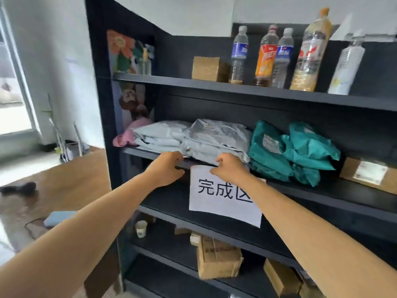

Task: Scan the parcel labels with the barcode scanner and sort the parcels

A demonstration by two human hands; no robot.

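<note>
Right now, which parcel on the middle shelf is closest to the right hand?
The grey parcel just above the right hand; the teal parcels lie further right, and the cardboard box furthest.

left hand | right hand | both at grey parcels, grip unclear

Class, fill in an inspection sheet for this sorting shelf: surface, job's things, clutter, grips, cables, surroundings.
Surface: dark shelf, a paper sign hanging from its front edge.
Job's things: grey parcels, teal parcels and a labelled box on that shelf; dark device, perhaps the scanner, on the wooden table.
Clutter: bottles and a small box above; cartons and a paper cup below.
Grips: left hand and right hand curled at the shelf's front edge; what they hold cannot be told.
Cables: thin cable beside a blue-grey object on the table.
Surroundings: window at left.
</note>
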